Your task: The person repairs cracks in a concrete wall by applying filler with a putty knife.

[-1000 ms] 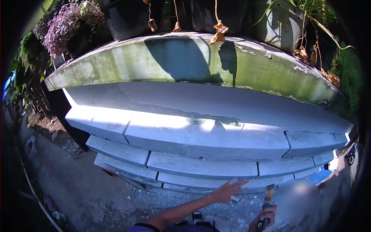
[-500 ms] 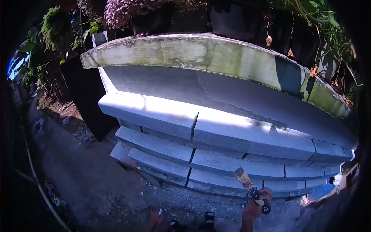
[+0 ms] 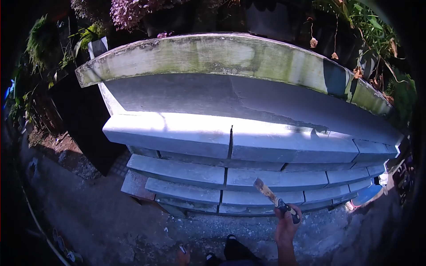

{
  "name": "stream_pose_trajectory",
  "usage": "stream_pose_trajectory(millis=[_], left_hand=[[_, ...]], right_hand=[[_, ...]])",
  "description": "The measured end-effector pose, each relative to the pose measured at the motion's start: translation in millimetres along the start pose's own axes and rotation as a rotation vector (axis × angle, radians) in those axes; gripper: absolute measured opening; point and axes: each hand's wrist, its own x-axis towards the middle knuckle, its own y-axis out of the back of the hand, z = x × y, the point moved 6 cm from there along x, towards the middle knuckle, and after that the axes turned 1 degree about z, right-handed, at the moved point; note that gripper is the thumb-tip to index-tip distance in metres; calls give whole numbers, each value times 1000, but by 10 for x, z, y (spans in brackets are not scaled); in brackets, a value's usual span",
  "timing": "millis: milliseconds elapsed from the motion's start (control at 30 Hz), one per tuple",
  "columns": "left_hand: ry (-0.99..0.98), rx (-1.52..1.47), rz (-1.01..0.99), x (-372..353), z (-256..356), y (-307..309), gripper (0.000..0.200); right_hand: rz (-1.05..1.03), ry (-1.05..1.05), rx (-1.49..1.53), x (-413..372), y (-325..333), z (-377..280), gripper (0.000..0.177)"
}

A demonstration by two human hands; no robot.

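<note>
Progress, as we judge it, is well along on the lower part and untouched at the top. The grey stepped masonry wall (image 3: pixel 177 170) shows an even, smooth grey finish across its projecting courses and the flat band above them, while the curved concrete coping (image 3: pixel 213 55) that caps it is still weathered, streaked with green moss and flaking white. A dark vertical joint (image 3: pixel 230 142) runs open down the middle of the courses, and a ragged line crosses the flat band, so we take those seams as work still left. Our right hand (image 3: pixel 286 226) is raised in front of the lowest courses with its fingers curled tight around the black handle of a flat-bladed scraper (image 3: pixel 271 197). Its rust-stained blade points up and to the left, close to the face of a lower course. Whether the tip touches the surface we cannot tell. Our left hand (image 3: pixel 183 253) appears only as a small sliver at the lower edge, hanging near a dark shoe (image 3: pixel 235 249). We cannot tell whether its fingers are spread or curled, and it holds nothing that we can see. Rough gravelly ground (image 3: pixel 111 213) lies below the wall, and a purple-flowered plant (image 3: pixel 128 11) hangs above the coping.
</note>
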Motion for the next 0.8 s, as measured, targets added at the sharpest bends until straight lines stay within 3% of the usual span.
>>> stream_pose_trajectory(millis=[67,167,267,367,467,633,733,767,800], left_hand=[[-33,-68,-45,176,246,-125,43],[-100,-92,-66,169,1291,102,40],[-506,-270,83,215,2296,361,38],[-593,-379,81,258,3051,667,36],[-714,-489,154,370,3578,877,35],[-859,-557,208,381,4333,903,34],[-1033,-465,292,369,4651,807,31],[-1044,-483,261,365,4736,753,28],[-1089,-451,231,385,4789,682,29]], right_hand=[[29,130,-127,115,0,-107,39],[-37,401,-367,424,-53,-265,39],[-113,706,-648,712,-428,-595,37],[-123,983,-923,944,-745,-844,37],[-25,1036,-958,1205,-695,-921,35],[118,916,-1103,1484,-504,-1068,26],[141,717,-1200,1543,-447,-1079,27],[147,543,-1136,1551,-394,-1010,26],[132,553,-1200,1516,-476,-1005,26]])
